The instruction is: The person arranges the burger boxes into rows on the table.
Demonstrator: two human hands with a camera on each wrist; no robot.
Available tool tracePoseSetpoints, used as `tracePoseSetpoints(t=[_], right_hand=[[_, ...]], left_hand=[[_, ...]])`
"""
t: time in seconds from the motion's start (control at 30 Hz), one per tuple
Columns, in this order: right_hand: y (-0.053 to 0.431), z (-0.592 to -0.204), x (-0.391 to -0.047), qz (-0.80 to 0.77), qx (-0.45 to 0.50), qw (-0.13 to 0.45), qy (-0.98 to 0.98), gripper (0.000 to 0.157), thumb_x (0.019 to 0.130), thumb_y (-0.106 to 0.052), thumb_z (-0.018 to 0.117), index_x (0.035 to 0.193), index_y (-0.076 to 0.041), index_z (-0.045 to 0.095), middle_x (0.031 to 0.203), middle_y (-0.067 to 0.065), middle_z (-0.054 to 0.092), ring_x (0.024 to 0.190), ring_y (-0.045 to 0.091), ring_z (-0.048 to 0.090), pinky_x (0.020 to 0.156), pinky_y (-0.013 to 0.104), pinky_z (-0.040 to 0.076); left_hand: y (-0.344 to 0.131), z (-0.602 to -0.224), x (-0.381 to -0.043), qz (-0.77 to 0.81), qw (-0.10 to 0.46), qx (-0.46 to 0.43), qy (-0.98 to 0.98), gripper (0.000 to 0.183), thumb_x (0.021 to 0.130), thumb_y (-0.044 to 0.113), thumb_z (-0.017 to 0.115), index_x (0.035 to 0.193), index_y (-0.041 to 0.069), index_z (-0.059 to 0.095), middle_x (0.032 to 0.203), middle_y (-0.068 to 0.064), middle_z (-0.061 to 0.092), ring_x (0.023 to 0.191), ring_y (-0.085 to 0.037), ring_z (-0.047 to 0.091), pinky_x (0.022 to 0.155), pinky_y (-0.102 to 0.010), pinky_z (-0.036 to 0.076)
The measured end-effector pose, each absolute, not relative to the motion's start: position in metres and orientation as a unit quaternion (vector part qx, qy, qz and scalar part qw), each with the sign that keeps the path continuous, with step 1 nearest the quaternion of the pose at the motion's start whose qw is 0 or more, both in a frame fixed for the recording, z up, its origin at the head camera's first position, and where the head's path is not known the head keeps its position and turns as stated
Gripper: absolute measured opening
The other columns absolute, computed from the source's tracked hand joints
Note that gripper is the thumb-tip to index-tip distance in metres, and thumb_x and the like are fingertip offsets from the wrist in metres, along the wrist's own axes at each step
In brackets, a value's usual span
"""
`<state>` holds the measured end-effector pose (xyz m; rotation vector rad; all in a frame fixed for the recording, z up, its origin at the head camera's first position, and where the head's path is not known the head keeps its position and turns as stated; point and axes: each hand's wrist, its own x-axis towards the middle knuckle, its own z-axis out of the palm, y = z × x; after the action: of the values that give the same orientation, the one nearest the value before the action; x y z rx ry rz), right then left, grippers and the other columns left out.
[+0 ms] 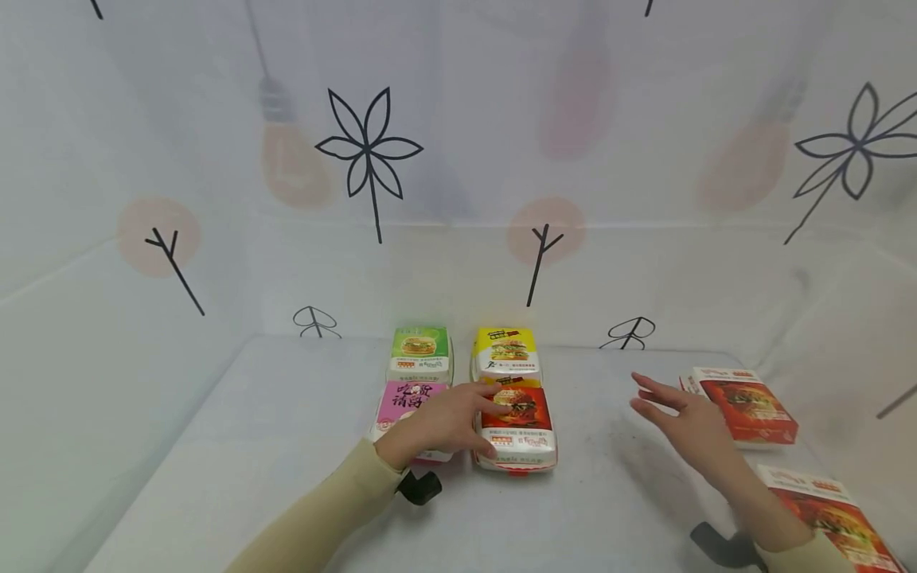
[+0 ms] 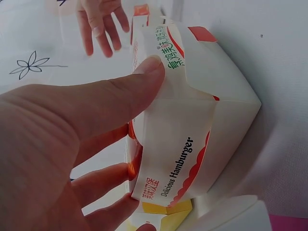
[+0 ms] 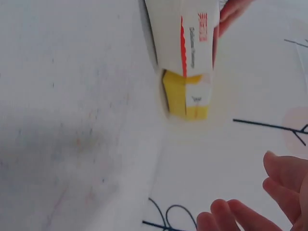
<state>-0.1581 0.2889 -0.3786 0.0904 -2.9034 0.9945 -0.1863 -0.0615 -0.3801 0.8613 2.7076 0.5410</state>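
Note:
My left hand (image 1: 440, 422) lies at the left side of a red-and-white burger box (image 1: 521, 446). Its fingers spread over the lid, and in the left wrist view the thumb (image 2: 115, 98) touches the lid's edge near a corner. The box rests on the table. Directly behind it stands a yellow-and-white burger box (image 1: 509, 346). To the left, partly covered by this hand, is a pink burger box (image 1: 394, 406), with a green one (image 1: 421, 346) behind it. My right hand (image 1: 698, 434) hovers empty, fingers loosely extended, left of another red burger box (image 1: 752, 406).
A further red burger box (image 1: 834, 517) lies at the lower right, partly behind the right forearm. The white tabletop (image 1: 236, 454) meets a patterned white cloth (image 1: 458, 270) at the back, and cloth also hangs on both sides.

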Motion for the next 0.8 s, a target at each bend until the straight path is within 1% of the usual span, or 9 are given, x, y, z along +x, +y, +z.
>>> tracePoseSetpoints(t=[0.1,0.17,0.23,0.33,0.37,0.4,0.47,0.6,0.8], right_hand=[[0.309,-0.373,-0.162,0.308,0.02,0.055,-0.95,0.068,0.096,-0.051,0.06,0.147,-0.008,0.048,0.125,0.026,0.062,0.124,0.054,0.046,0.073,0.044,0.049],[0.322,-0.371,-0.164,0.301,0.01,0.06,-0.952,0.07,0.096,-0.053,0.059,0.148,-0.008,0.046,0.127,0.026,0.061,0.106,0.044,0.059,0.061,0.033,0.043],[0.335,-0.369,-0.166,0.303,0.002,0.069,-0.95,0.07,0.096,-0.052,0.06,0.149,-0.008,0.046,0.127,0.026,0.061,0.093,0.027,0.063,0.053,0.03,0.038],[0.353,-0.367,-0.17,0.315,-0.015,0.066,-0.947,0.071,0.097,-0.051,0.06,0.149,-0.007,0.044,0.128,0.027,0.06,0.096,0.029,0.064,0.061,0.04,0.044],[0.36,-0.366,-0.172,0.326,-0.019,0.06,-0.943,0.07,0.097,-0.051,0.059,0.15,-0.007,0.043,0.129,0.028,0.059,0.105,0.034,0.063,0.068,0.045,0.045],[0.366,-0.366,-0.175,0.33,-0.024,0.057,-0.942,0.071,0.097,-0.051,0.058,0.15,-0.006,0.042,0.129,0.028,0.058,0.116,0.04,0.058,0.074,0.049,0.045],[0.377,-0.365,-0.181,0.334,-0.039,0.045,-0.941,0.073,0.098,-0.053,0.055,0.151,-0.005,0.038,0.132,0.03,0.055,0.123,0.054,0.046,0.082,0.056,0.042],[0.401,-0.365,-0.193,0.318,-0.042,0.035,-0.947,0.072,0.1,-0.051,0.052,0.152,-0.003,0.036,0.135,0.035,0.05,0.12,0.056,0.046,0.08,0.059,0.041],[0.43,-0.368,-0.205,0.275,-0.037,-0.006,-0.961,0.072,0.102,-0.047,0.049,0.151,0.002,0.032,0.139,0.044,0.036,0.12,0.063,0.032,0.08,0.067,0.038]], left_hand=[[-0.061,-0.38,-0.185,0.182,0.123,0.293,0.93,0.063,0.079,0.039,0.084,0.137,0.032,0.062,0.156,0.006,0.039,0.143,-0.019,0.035,0.111,-0.042,0.037],[-0.061,-0.38,-0.185,0.18,0.123,0.293,0.931,0.063,0.079,0.04,0.084,0.137,0.032,0.062,0.156,0.006,0.039,0.143,-0.019,0.035,0.111,-0.042,0.037],[-0.061,-0.38,-0.185,0.18,0.123,0.292,0.931,0.063,0.079,0.04,0.084,0.137,0.032,0.062,0.156,0.006,0.039,0.143,-0.019,0.035,0.111,-0.041,0.037],[-0.06,-0.381,-0.186,0.182,0.124,0.29,0.931,0.064,0.078,0.041,0.084,0.137,0.032,0.062,0.156,0.007,0.039,0.143,-0.02,0.035,0.111,-0.041,0.036],[-0.06,-0.381,-0.186,0.184,0.124,0.288,0.931,0.064,0.078,0.042,0.084,0.137,0.032,0.062,0.156,0.007,0.039,0.143,-0.02,0.035,0.111,-0.041,0.036],[-0.06,-0.381,-0.186,0.185,0.124,0.286,0.932,0.064,0.077,0.042,0.084,0.137,0.032,0.062,0.156,0.007,0.039,0.143,-0.02,0.035,0.111,-0.041,0.037],[-0.06,-0.382,-0.186,0.185,0.124,0.283,0.933,0.065,0.077,0.043,0.084,0.137,0.033,0.062,0.156,0.008,0.039,0.142,-0.019,0.035,0.111,-0.041,0.037],[-0.06,-0.383,-0.187,0.185,0.125,0.276,0.935,0.066,0.077,0.043,0.084,0.138,0.034,0.061,0.157,0.008,0.038,0.142,-0.019,0.035,0.11,-0.042,0.038],[-0.06,-0.385,-0.187,0.189,0.127,0.273,0.935,0.066,0.077,0.043,0.084,0.138,0.034,0.061,0.157,0.009,0.038,0.143,-0.019,0.034,0.111,-0.042,0.037]])
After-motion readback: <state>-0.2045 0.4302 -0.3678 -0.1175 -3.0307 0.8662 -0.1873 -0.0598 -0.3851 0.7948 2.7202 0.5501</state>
